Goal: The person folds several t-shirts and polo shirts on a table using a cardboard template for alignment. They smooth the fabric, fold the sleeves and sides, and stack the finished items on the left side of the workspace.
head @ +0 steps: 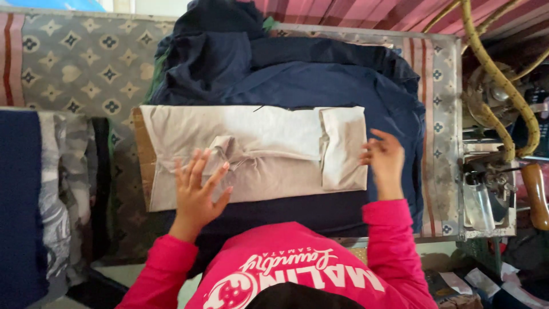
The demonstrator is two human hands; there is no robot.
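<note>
A beige garment (pixel 269 143) lies folded into a long rectangle on a dark blue cloth (pixel 343 80) spread over the patterned ironing table (pixel 80 68). My left hand (pixel 197 191) lies flat on the garment's lower left part, fingers spread, next to a bunched crease in the middle. My right hand (pixel 386 160) hovers at the garment's right edge, beside the folded-over end flap (pixel 343 146), fingers loosely curled and holding nothing. Both arms wear pink sleeves.
A heap of dark navy clothes (pixel 211 51) sits at the table's far side. Folded grey and navy garments (pixel 57 200) are stacked at the left. A metal stand with an iron and a yellow-wrapped hose (pixel 503 97) stands at the right.
</note>
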